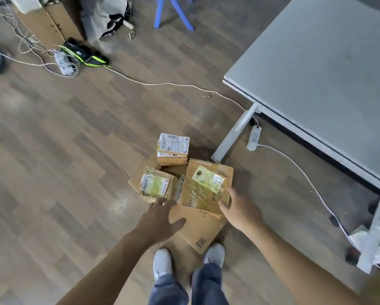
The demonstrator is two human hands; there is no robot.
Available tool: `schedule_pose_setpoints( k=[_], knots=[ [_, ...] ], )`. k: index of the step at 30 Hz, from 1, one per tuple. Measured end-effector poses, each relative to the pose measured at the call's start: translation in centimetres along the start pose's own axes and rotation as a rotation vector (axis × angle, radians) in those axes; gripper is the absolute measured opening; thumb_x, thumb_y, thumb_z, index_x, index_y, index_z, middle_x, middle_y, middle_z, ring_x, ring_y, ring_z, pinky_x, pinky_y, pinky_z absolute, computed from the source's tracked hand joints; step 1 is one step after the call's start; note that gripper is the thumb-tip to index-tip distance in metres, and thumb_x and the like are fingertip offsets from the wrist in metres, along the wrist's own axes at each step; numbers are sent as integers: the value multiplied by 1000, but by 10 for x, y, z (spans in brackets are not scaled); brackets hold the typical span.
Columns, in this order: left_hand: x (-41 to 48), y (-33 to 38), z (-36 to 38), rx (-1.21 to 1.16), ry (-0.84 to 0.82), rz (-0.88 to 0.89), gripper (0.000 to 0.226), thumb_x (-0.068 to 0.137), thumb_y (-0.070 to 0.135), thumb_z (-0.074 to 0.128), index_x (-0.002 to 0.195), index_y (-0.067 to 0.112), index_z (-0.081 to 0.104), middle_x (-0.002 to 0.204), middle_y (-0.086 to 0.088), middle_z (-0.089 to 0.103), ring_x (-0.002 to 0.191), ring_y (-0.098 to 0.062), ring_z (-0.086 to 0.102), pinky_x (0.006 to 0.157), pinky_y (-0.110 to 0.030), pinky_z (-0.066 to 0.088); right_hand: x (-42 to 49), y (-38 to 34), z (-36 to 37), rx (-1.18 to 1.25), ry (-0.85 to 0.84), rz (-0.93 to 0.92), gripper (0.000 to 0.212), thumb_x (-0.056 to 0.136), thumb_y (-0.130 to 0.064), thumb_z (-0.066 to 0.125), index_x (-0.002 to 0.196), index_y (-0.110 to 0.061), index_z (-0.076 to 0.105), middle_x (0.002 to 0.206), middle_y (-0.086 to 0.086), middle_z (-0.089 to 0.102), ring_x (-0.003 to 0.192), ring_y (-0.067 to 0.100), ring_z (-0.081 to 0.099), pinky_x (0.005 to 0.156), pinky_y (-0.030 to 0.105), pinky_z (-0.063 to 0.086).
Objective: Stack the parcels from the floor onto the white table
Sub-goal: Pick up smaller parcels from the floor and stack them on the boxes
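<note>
Parcels (172, 148) lie clustered on flattened cardboard (198, 227) on the floor, near the white table (327, 73). The right hand (239, 210) grips the near corner of the biggest parcel (198, 194). The left hand (162, 219) hovers with loose, empty fingers just beside a smaller yellow-labelled parcel (156, 184).

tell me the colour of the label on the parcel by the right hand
Pale yellow-green label on that parcel, seen in the head view.
</note>
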State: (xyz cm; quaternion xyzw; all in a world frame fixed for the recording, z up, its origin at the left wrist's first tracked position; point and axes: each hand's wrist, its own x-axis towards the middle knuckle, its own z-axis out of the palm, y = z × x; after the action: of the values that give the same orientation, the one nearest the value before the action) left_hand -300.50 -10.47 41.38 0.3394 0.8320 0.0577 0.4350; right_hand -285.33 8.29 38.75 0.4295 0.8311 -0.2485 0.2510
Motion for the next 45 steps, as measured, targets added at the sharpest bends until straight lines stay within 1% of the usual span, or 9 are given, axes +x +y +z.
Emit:
schedule_pose_setpoints(
  k=[9, 12, 17, 21, 25, 28, 36, 41, 45],
  knots=[
    [197, -16, 137, -247, 134, -123, 52, 90, 39, 55, 136, 22, 39, 147, -6, 34, 132, -28, 38, 107, -49, 35, 144, 110, 144, 112, -12, 295, 73, 95, -55, 45, 153, -20, 19, 151, 6, 40, 132, 28, 46, 97, 39, 43],
    [221, -27, 159, -331, 110, -199, 46, 92, 28, 53, 131, 10, 37, 128, -8, 49, 112, -30, 55, 86, -43, 47, 160, 124, 177, 341, -180, 242, 69, 95, -57, 45, 151, -21, 27, 152, 4, 40, 134, 26, 44, 101, 37, 40],
    [210, -25, 164, -444, 82, -261, 17, 85, 16, 56, 70, 18, 48, 73, -7, 59, 62, -22, 54, 58, -28, 41, 140, 118, 185, 663, -168, 154, 44, 95, -52, 49, 133, -29, 48, 128, -10, 58, 117, 16, 56, 95, 34, 45],
    [152, 6, 128, -504, 56, -189, 11, 85, 17, 57, 92, 26, 59, 91, -2, 66, 76, -18, 59, 65, -30, 46, 77, 122, 134, 781, -68, 202, 27, 95, -51, 49, 111, -32, 59, 109, -3, 68, 99, 18, 65, 91, 40, 52],
    [75, 69, 73, -527, 24, -86, 42, 88, 30, 61, 126, 16, 49, 109, -2, 60, 90, -20, 57, 68, -31, 43, -17, 127, 54, 900, 41, 337, 30, 92, -51, 53, 102, -25, 65, 107, 2, 71, 96, 18, 66, 90, 36, 51],
    [10, 124, 28, -571, -7, 60, 39, 86, 35, 64, 120, 18, 51, 105, -1, 64, 88, -16, 61, 69, -32, 49, -101, 129, -12, 1123, 181, 473, 41, 90, -53, 57, 123, -30, 53, 120, -6, 59, 110, 20, 60, 89, 36, 50],
    [-136, 239, -26, -626, -176, 210, 52, 81, 43, 65, 122, 24, 41, 101, 4, 60, 86, -14, 59, 60, -30, 45, -308, 149, -130, 1582, 429, 461, 37, 67, -60, 75, 99, -42, 68, 97, -7, 74, 90, 16, 72, 76, 39, 56],
    [-200, 303, -22, -678, -364, 228, 38, 86, 35, 63, 119, 17, 57, 85, -8, 65, 69, -22, 61, 50, -23, 42, -410, 195, -151, 1632, 562, 479, 43, 89, -30, 68, 127, -20, 50, 116, 13, 67, 105, 32, 66, 98, 55, 48],
    [-250, 354, -3, -664, -412, 337, 19, 86, 35, 63, 104, 29, 62, 77, 2, 73, 66, -15, 67, 56, -25, 44, -475, 234, -154, 1728, 679, 355, 50, 86, -25, 67, 131, -14, 48, 115, 17, 66, 99, 34, 66, 82, 49, 54]
  ],
)
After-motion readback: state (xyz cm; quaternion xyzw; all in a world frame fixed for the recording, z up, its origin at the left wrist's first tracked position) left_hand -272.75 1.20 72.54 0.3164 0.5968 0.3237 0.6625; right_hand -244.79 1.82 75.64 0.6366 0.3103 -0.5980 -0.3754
